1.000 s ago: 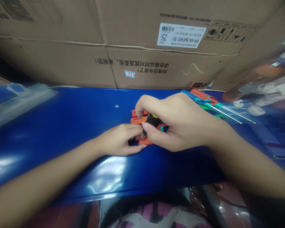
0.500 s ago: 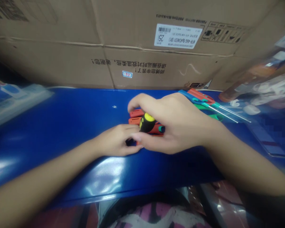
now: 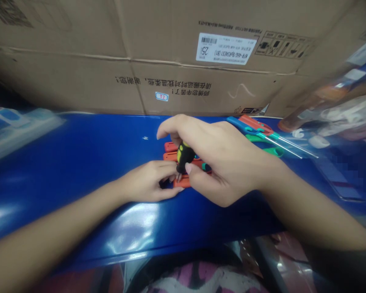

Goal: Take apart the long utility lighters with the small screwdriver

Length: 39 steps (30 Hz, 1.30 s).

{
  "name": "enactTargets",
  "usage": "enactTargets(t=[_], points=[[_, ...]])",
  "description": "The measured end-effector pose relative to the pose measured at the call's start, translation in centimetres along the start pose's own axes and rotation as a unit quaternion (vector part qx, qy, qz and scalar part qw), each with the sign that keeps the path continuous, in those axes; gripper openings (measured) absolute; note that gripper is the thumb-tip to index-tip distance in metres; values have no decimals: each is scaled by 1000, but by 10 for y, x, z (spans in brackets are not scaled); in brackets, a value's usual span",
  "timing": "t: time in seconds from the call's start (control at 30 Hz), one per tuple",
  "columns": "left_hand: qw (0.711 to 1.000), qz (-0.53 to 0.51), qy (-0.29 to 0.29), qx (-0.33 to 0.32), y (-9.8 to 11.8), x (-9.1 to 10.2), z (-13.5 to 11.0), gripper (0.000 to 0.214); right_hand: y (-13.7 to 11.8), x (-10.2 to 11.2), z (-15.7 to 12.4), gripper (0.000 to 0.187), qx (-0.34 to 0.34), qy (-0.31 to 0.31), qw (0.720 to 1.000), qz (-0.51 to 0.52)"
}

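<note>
My right hand is curled around a stubby black-and-yellow screwdriver, thumb near the handle and index finger arched out to the left. The screwdriver tilts slightly, its metal tip meeting an orange-red plastic part close to the table edge side. Thumb and fingers of my left hand pinch the left end of that same part. Just behind lie more red plastic parts side by side, partly hidden under my right hand. A dark teal piece shows among them.
A large cardboard box stands along the back of the blue table. Right of my hand lie red, blue and green handled tools with thin metal rods. Farther right are clear plastic bags; a blurred plastic item sits left.
My right thumb has shifted right and down, and the index finger has lifted left. The screwdriver stands more upright, its tip now visible on the part. My left hand holds still.
</note>
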<state>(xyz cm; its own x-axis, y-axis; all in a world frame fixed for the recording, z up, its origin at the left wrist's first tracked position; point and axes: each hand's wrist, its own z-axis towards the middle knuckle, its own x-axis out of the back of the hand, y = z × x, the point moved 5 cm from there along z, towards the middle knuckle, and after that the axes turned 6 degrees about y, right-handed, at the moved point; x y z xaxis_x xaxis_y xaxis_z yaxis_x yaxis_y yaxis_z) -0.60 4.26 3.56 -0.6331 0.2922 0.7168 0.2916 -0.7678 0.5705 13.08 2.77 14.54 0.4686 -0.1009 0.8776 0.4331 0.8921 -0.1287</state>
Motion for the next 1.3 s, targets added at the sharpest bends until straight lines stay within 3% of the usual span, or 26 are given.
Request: enactTargets(t=[0.17,0.37,0.5,0.63,0.77,0.87,0.93,1.03,1.1,1.13,1.2,1.3], points=[[1000,7,-7,-11,-1,-2,-1,16,3,-2,4,31,-7,-9,999,-48],[1000,8,-21,-5,-4,-2,-3,16,6,-3,5,41,-54,-16,996,-73],[1000,20,-11,3,-6,-2,-4,16,7,-5,4,28,-59,-37,997,-20],[1000,26,1,11,-6,-1,-4,19,3,6,3,22,-77,-1,992,100],[999,22,-12,22,-3,0,-3,14,17,22,-2,18,-179,106,953,222],[999,19,-25,33,-2,0,-2,10,38,20,-13,27,-235,182,896,330],[999,13,-31,40,-1,-1,-1,8,55,9,-23,29,-274,187,854,402],[998,13,-38,58,-2,-1,0,10,75,-15,-43,21,-343,120,787,499],[997,14,-40,71,-2,-1,0,12,80,-26,-55,13,-359,52,769,527],[996,15,-42,78,-2,-1,1,12,81,-29,-60,10,-356,19,778,518],[994,15,-52,94,-2,-1,2,15,78,-31,-67,8,-315,-59,831,454],[991,21,-70,114,-2,-1,3,18,63,-36,-74,21,-197,-210,905,313]])
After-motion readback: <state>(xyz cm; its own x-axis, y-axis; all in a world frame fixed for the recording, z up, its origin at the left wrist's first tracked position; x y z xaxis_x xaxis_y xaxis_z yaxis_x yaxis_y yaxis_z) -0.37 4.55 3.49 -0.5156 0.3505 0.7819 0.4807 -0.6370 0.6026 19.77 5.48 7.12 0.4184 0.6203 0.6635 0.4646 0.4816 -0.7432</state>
